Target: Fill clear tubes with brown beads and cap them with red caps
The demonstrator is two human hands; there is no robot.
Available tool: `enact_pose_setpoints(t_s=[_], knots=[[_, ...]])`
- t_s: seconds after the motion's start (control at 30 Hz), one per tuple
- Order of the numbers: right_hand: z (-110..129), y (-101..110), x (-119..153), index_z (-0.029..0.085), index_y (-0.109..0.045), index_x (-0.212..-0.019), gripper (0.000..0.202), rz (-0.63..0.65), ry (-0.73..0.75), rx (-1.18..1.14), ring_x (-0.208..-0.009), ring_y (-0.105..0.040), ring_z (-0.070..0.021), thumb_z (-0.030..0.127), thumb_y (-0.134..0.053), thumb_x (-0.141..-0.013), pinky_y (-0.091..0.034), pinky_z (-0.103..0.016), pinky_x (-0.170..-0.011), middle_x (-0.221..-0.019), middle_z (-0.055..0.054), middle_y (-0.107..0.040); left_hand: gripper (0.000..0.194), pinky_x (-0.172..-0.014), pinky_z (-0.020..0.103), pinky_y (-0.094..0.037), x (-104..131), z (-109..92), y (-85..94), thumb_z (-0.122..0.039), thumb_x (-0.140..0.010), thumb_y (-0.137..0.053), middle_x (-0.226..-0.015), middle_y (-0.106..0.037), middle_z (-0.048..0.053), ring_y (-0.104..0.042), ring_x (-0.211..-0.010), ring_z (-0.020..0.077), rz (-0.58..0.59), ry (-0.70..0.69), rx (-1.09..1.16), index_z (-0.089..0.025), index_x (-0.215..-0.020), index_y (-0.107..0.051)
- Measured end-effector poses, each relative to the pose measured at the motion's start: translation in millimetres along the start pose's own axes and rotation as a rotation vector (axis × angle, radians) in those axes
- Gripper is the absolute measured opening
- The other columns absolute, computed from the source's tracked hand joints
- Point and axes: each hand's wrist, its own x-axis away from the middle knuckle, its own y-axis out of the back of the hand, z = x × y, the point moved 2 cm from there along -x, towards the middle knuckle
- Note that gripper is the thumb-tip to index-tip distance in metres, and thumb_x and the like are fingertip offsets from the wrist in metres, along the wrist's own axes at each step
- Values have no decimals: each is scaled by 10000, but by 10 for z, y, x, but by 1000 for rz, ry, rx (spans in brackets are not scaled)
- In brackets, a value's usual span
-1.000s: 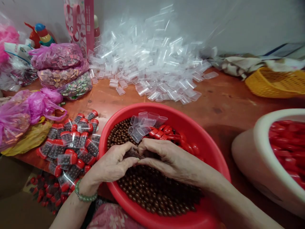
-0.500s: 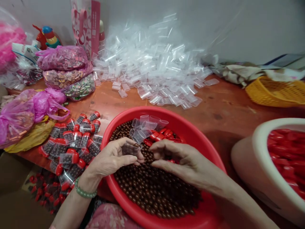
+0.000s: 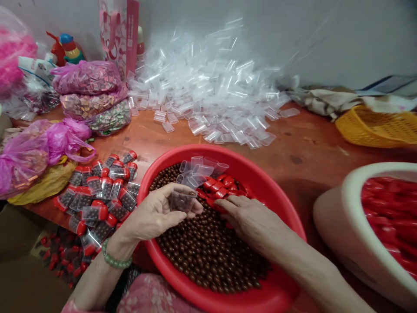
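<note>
My left hand (image 3: 163,213) is closed around a small clear plastic case (image 3: 182,201) with dark brown balls inside, its open end tilted up. Both hands are over a red basin (image 3: 260,174). Loose brown balls (image 3: 208,256) fill much of it. With fingers bent down together, my right hand (image 3: 244,217) touches the pile of red caps (image 3: 220,186) at the basin's far right side. Its thumb and whatever its fingertips grip are hidden. Several empty clear cases (image 3: 198,169) lie beside the caps, on top of the balls.
Filled cases with red caps (image 3: 107,187) lie left of the basin, more in a box (image 3: 19,243) below. Clear cases (image 3: 211,95) are heaped at the back. A white tub (image 3: 345,208) of red caps stands right, a yellow basket (image 3: 374,126) behind it, pink bags (image 3: 87,80) back left.
My right hand has moved from beside the case down onto the red caps, its fingers coming together. My left hand keeps the case, now turned a little more upright.
</note>
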Motion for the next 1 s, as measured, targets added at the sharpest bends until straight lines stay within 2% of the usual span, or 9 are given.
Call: enact_pose_setpoints(t_s=[0.17,0.33,0.5,0.57,0.63,0.7,0.77,0.87,1.0], knots=[[113,89,-81,153,-668,-959,206,63,-100,38,-794,-684,-249,116,-488,-867,-456,-323,-649,-903,-128,-722,311,-896,346,-478,18,6,-33,-175,-798,-688,-1007,-683,80,-651,-970,182,30,21,23,-163,-1088,-577],[196,103,-135,141,-652,-929,234,44,-190,61,-661,-689,-250,95,-433,-862,-389,-303,-511,-818,-140,-734,247,-870,319,-479,39,-57,-64,-201,-836,-652,-951,-675,63,-645,-923,158,10,24,-48,-159,-1070,-585],[109,105,-13,171,-638,-879,247,-30,-239,0,-640,-692,-250,215,-398,-911,-411,-305,-477,-796,-109,-734,211,-856,301,-487,44,-82,-41,-219,-848,-638,-936,-678,64,-646,-915,150,22,42,-86,-158,-1047,-600],[69,152,84,178,-643,-890,246,-165,-217,-167,-624,-684,-234,268,-415,-905,-471,-318,-523,-776,-89,-730,212,-868,320,-493,48,-65,-36,-242,-851,-641,-959,-685,74,-651,-941,165,20,48,-72,-162,-1044,-607],[43,232,192,186,-658,-929,243,-347,-208,-423,-623,-677,-213,325,-464,-885,-519,-325,-583,-789,-73,-734,216,-901,336,-488,51,-39,-39,-254,-842,-657,-995,-688,85,-650,-970,177,5,53,-69,-161,-1034,-624],[43,315,282,199,-679,-946,251,-463,-243,-663,-638,-675,-199,377,-526,-857,-539,-312,-606,-804,-60,-740,235,-916,340,-487,44,-10,-47,-269,-832,-674,-1028,-682,99,-649,-990,188,-9,60,-54,-149,-1032,-635],[75,381,333,215,-701,-920,253,-480,-308,-850,-606,-657,-183,413,-580,-822,-529,-280,-549,-756,-40,-731,265,-902,337,-497,25,12,-51,-292,-825,-688,-1053,-670,105,-655,-980,189,-38,51,-3,-144,-1037,-629],[165,435,342,222,-718,-880,257,-400,-363,-1061,-556,-613,-163,442,-629,-779,-483,-245,-464,-703,-26,-703,295,-874,324,-502,-6,20,-62,-293,-807,-710,-1062,-665,105,-662,-954,183,-45,57,50,-143,-1042,-614],[239,415,328,211,-716,-884,298,-379,-444,-1285,-559,-567,-151,479,-669,-761,-464,-241,-477,-665,-19,-652,304,-770,273,-495,-20,-7,-75,-239,-762,-743,-973,-681,77,-658,-828,142,-38,84,20,-144,-1020,-611]])
